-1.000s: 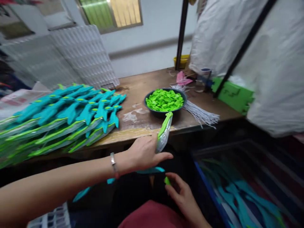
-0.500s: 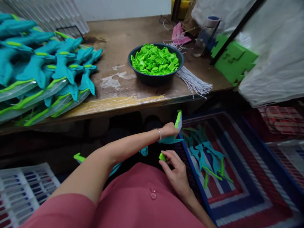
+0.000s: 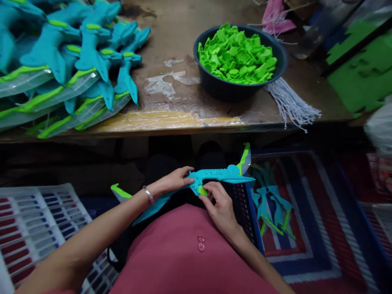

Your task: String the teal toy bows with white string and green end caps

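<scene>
A teal toy is held over the lap, just above a red shirt. The left hand is closed around the toy's left part, with the fingers on top of it. The right hand is under the toy's middle. A small green piece is pinched between its thumb and fingers and is pressed against the toy's underside. The toy lies flat between both hands, and its right end sticks out past the right hand. One clear wing with a green edge is seen at each end.

A white tray is seen low on the left. A blue crate is seen on the right, with more teal toys lying in it.

Farther off, a brown table is seen. A pile of bagged teal toys is laid on its left side. A dark bowl full of green pieces is set on its right side. White strings are laid just beside the bowl. A green board is seen at the far right.
</scene>
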Demonstrator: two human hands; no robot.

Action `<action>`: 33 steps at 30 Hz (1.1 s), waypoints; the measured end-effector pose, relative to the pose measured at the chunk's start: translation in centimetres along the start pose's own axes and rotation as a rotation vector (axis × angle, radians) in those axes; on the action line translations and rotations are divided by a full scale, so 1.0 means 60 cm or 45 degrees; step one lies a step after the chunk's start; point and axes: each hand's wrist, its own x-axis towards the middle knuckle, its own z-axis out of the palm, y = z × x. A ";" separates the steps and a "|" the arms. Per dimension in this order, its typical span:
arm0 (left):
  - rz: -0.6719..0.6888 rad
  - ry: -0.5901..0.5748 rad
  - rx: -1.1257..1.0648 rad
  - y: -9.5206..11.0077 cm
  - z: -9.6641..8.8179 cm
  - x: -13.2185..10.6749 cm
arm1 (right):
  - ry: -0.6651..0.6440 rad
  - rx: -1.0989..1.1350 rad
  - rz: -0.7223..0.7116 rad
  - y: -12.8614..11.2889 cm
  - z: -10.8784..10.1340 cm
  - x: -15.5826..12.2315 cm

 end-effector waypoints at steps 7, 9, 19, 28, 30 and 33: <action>-0.024 0.075 -0.318 -0.023 0.043 0.004 | -0.021 -0.425 -0.145 -0.009 0.016 0.022; -0.014 0.086 -0.351 -0.021 0.050 0.006 | 0.006 -0.553 -0.254 -0.006 0.025 0.025; -0.015 0.041 -0.424 -0.026 0.045 0.011 | 0.066 -0.790 -0.522 0.016 0.037 0.023; -0.017 -0.013 -0.488 -0.037 0.049 0.022 | 0.017 -0.688 -0.701 0.033 0.025 0.038; -0.026 -0.020 -0.488 -0.038 0.048 0.023 | -0.005 -0.667 -0.707 0.033 0.021 0.038; -0.045 -0.043 -0.496 -0.036 0.048 0.025 | -0.022 -0.668 -0.693 0.034 0.015 0.028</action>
